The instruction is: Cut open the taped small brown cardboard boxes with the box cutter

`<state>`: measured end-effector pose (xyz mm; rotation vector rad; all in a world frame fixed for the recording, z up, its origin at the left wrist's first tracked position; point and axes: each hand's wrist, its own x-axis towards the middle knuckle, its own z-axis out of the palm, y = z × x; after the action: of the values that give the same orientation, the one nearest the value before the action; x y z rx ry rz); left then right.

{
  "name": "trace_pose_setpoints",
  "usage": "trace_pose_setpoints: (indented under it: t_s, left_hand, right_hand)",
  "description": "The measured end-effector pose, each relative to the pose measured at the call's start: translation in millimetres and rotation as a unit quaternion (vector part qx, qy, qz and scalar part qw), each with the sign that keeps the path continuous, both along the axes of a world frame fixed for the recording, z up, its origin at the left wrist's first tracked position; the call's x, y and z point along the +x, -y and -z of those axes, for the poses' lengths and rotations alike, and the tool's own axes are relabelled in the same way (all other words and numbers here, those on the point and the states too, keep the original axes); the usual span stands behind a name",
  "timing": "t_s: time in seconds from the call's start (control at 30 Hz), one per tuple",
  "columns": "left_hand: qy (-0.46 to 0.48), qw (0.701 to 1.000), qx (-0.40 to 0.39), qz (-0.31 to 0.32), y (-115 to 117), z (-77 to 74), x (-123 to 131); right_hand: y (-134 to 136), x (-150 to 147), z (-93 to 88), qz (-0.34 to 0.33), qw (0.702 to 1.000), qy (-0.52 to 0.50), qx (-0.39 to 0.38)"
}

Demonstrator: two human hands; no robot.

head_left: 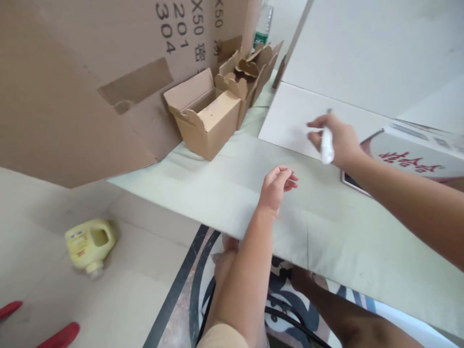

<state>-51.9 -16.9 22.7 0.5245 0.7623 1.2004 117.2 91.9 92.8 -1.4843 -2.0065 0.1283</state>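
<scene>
My right hand is closed around a white marker; a grey end pokes out above the fingers. It hovers over a white board-like panel lying on the table; whether the marker touches the panel I cannot tell. My left hand is just above the pale cloth-covered table, nearer to me than the panel. Its fingers are loosely curved and partly apart, with nothing seen in them.
Left of the hands stand small open cardboard boxes beside a large carton. A bottle is behind them. At right, a white box with red lettering overlaps a dark-edged flat object. A yellow jug lies on the floor.
</scene>
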Motion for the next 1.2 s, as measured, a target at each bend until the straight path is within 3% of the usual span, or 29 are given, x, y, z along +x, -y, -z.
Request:
trace_pose_setpoints:
  t_s: [0.1, 0.2, 0.3, 0.37, 0.43, 0.53, 0.67, 0.7, 0.77, 0.8, 0.87, 0.9, 0.93, 1.0, 1.1, 1.2]
  left_hand:
    - [0.001, 0.999, 0.001, -0.041, -7, -0.1, -19]
    - [0.006, 0.988, 0.007, -0.152, -12, 1.2, -34]
    - [-0.025, 0.949, 0.021, -0.312, -12, 3.2, -45]
    - [-0.057, 0.917, 0.035, -0.393, -9, 3.3, -50]
    - [-0.077, 0.882, 0.057, -0.462, -4, 0.9, -56]
    - [-0.092, 0.814, 0.105, -0.564, 4, -6.3, -67]
    - [-0.116, 0.742, 0.147, -0.644, 6, -8.8, -86]
    - [-0.121, 0.744, 0.14, -0.642, 4, -6.2, -88]
    - [-0.147, 0.796, 0.103, -0.577, -2, 2.0, -86]
    - [-0.152, 0.834, 0.089, -0.522, -6, 6.3, -82]
    - [-0.16, 0.916, 0.123, -0.347, -11, 12.9, -65]
    - [-0.166, 0.938, 0.156, -0.262, -13, 14.6, -54]
    - [-0.171, 0.946, 0.195, -0.193, -13, 15.1, -41]
    - [-0.171, 0.942, 0.263, -0.122, -12, 13.8, -15]
    - [-0.142, 0.935, 0.308, -0.104, -9, 10.5, 17]
    - [-0.118, 0.937, 0.304, -0.124, -9, 8.9, 35]
  right_hand:
    - [-16, -107, 8.5, -0.096, 0.991, 0.049, -0.073]
    - [-18, -196, 7.1, -0.226, 0.972, 0.047, -0.049]
    - [-19, -245, 6.2, -0.261, 0.959, 0.092, -0.055]
    - [-21, -252, 9.9, -0.245, 0.962, 0.103, -0.057]
    - [-21, -239, 16.3, -0.232, 0.97, 0.059, -0.032]
    - [-5, -190, 24.9, -0.216, 0.973, -0.083, 0.015]
    - [63, -95, 27.8, -0.101, 0.966, -0.236, 0.033]
    - [86, -70, 28.0, -0.076, 0.968, -0.231, 0.055]
    - [132, -23, 29.5, -0.052, 0.97, -0.215, 0.098]
    - [154, -3, 31.1, -0.044, 0.968, -0.224, 0.101]
    - [189, 31, 36.1, -0.036, 0.968, -0.225, 0.108]
    - [202, 44, 39.1, -0.038, 0.969, -0.218, 0.11]
    - [213, 54, 42.2, -0.037, 0.968, -0.215, 0.12]
    - [229, 70, 47.8, -0.025, 0.965, -0.217, 0.148]
    - [247, 87, 51.5, 0.028, 0.965, -0.206, 0.16]
    - [265, 101, 47.4, 0.046, 0.972, -0.185, 0.134]
